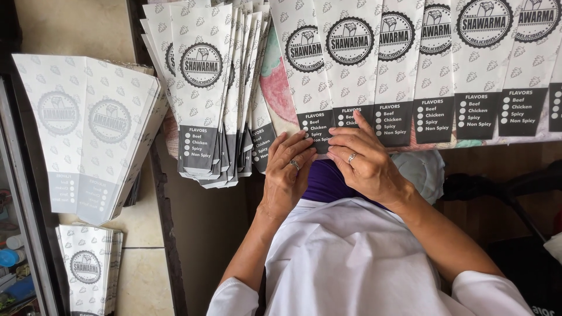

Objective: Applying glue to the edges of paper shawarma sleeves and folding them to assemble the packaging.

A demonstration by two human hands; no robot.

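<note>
Both hands lie flat, fingers together and stretched forward, on the lower end of one paper sleeve (317,126) in a row of overlapping sleeves (445,70). The left hand (287,172) has its fingertips on the sleeve's dark bottom panel, a ring on one finger. The right hand (360,158) lies just beside it, its fingers angled left so the tips of the two hands nearly meet over that panel; it also wears a ring. Neither hand pinches anything; they press down on the paper.

The row runs from the hands off to the right along the edge of the surface (278,99), each sleeve white with a round dark emblem and a dark panel at its narrow end. Left of the hands lies a thick fanned stack (211,99) of the same sleeves. Farther left, well apart, a second stack (93,134) lies printed side down on a tiled floor (143,281), and a smaller pile (88,266) sits below it. The person wears a white garment (351,263) over something purple (325,181).
</note>
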